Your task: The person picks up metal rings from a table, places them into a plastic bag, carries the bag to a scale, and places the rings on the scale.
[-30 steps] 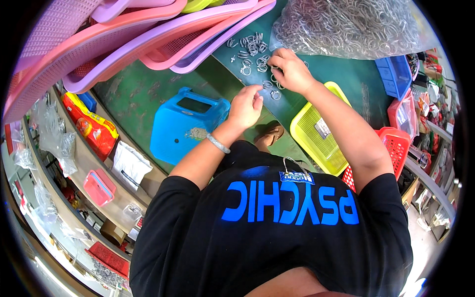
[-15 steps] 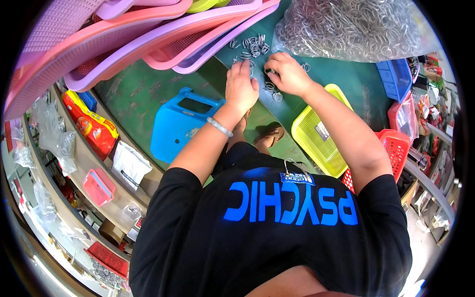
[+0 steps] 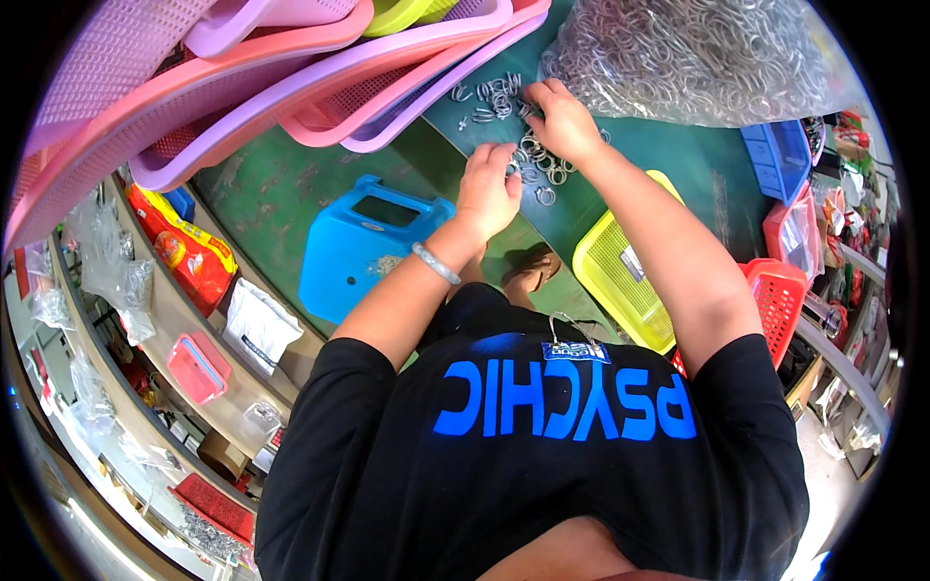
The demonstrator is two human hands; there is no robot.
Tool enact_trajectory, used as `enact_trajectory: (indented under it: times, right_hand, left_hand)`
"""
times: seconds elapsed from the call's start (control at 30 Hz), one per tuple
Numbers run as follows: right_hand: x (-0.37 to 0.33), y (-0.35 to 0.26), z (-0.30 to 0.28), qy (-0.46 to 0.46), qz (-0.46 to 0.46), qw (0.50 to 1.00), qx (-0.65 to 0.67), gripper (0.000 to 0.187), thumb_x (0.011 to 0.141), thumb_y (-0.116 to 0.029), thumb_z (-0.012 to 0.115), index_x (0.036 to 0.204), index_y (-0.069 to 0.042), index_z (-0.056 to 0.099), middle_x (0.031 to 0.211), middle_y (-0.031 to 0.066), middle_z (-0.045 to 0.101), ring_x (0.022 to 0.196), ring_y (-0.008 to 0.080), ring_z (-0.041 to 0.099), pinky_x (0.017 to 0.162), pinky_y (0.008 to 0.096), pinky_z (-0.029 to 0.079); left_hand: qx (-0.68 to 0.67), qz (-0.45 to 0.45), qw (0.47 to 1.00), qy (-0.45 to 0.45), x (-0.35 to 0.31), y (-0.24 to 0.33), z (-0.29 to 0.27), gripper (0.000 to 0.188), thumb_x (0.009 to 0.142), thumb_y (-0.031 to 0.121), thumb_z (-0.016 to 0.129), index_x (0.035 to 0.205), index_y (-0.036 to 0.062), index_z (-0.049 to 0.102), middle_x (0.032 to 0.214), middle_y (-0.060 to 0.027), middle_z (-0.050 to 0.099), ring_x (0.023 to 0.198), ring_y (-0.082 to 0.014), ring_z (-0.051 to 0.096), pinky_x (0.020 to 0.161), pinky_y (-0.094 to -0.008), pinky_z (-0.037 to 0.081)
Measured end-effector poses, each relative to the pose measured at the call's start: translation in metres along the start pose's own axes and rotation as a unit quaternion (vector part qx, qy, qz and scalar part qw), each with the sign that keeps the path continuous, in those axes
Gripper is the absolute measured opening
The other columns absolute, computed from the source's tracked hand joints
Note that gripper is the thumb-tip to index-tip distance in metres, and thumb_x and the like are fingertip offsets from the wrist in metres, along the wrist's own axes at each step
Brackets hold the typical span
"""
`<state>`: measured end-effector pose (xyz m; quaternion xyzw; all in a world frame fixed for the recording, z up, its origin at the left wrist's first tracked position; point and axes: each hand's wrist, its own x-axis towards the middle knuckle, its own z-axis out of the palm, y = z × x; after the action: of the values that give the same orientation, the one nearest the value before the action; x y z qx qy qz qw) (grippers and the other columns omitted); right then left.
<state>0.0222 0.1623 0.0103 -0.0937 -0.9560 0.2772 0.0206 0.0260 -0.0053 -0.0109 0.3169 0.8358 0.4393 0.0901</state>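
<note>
Both hands are shifting fwd over the metal rings (image 3: 531, 160) on the green table (image 3: 678, 184). We're pinching rings w/ right hand (image 3: 562, 121); left hand (image 3: 487, 189) is pressing flat, fingers loose, steadying the pile.

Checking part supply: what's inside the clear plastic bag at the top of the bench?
The clear bag is packed with small metal rings like the loose rings on the green bench by the right hand. What lies deeper in the bag is covered.
</note>
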Motion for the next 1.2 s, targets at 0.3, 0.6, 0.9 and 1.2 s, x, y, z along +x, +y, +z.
enact_trajectory:
  times: [0.3,0.6,0.9,1.2]
  right_hand:
    - [0.003,0.011,-0.006,-0.063,-0.039,0.996,0.045,0.016,0.064,-0.001,0.051,0.08,-0.003,0.053,0.083,0.0145,0.054,0.081,0.0329,0.054,0.069,0.039,0.044]
    - [0.028,-0.004,-0.013,-0.023,-0.066,0.998,0.0,0.032,0.065,-0.002,0.053,0.096,-0.007,0.054,0.097,0.0163,0.051,0.087,0.0339,0.052,0.074,0.0402,0.044]
    - [0.045,0.01,0.004,-0.048,-0.058,0.997,0.002,0.031,0.064,-0.006,0.062,0.094,-0.004,0.053,0.095,0.0181,0.05,0.087,0.0352,0.052,0.075,0.0396,0.044]
    - [0.046,0.014,0.003,-0.025,-0.064,0.997,0.023,0.026,0.063,-0.005,0.061,0.087,-0.001,0.05,0.085,0.0179,0.053,0.082,0.0351,0.054,0.072,0.0395,0.044]
  left_hand:
    - [-0.029,-0.021,0.999,-0.002,0.0,-0.007,-0.002,0.036,0.069,0.002,0.057,0.104,0.0038,0.051,0.096,-0.0126,0.051,0.073,-0.024,0.053,0.067,-0.0313,0.046]
    - [-0.034,-0.047,0.998,-0.018,0.003,-0.007,-0.005,0.037,0.071,0.003,0.057,0.108,0.005,0.049,0.096,-0.0116,0.051,0.07,-0.0204,0.053,0.06,-0.0289,0.048]
    - [-0.076,-0.084,0.993,-0.04,0.001,-0.005,-0.012,0.036,0.069,0.004,0.055,0.104,0.0018,0.049,0.094,-0.0172,0.051,0.075,-0.0321,0.054,0.068,-0.0374,0.045]
    - [-0.081,-0.081,0.993,-0.041,0.002,-0.005,-0.011,0.036,0.07,0.005,0.055,0.105,0.0025,0.049,0.093,-0.0154,0.051,0.068,-0.0279,0.055,0.064,-0.0361,0.046]
